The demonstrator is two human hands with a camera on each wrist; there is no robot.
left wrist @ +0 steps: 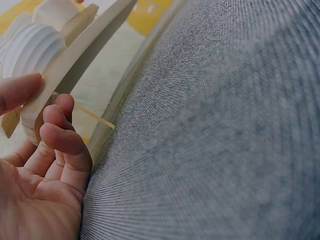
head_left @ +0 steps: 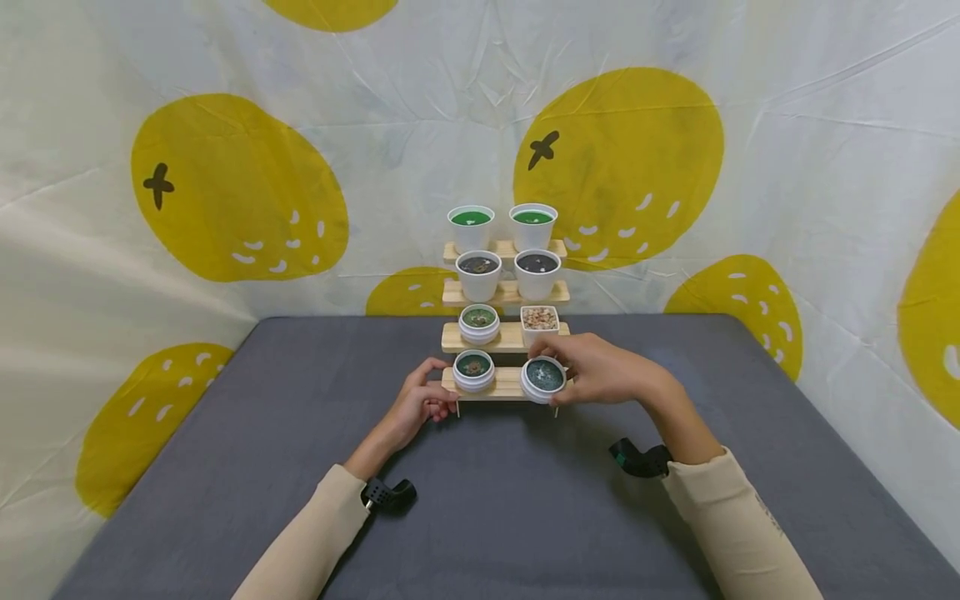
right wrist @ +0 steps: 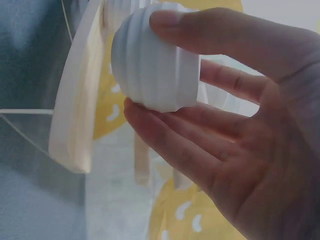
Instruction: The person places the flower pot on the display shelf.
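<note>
A tiered wooden stand [head_left: 507, 382] holds white pots on several steps. My left hand [head_left: 411, 408] grips the left end of its lowest step; the left wrist view shows the thumb [left wrist: 22, 91] at the upper edge and curled fingers by the underside. My right hand [head_left: 603, 372] holds a small white ribbed pot [head_left: 543, 380] with dark green contents, tilted toward me at the right end of that step. In the right wrist view, thumb and fingers pinch this ribbed pot [right wrist: 150, 60] from opposite sides. A similar ribbed pot [head_left: 473, 386] sits at the step's left.
Higher up stand another ribbed pot [head_left: 479, 331], a square pot of pebbles [head_left: 540, 318], two dark-filled cups, one of them the right cup [head_left: 537, 286], and two green-filled cups, including the left cup [head_left: 471, 237]. Patterned cloth [head_left: 427, 150] hangs behind the grey table [head_left: 495, 517].
</note>
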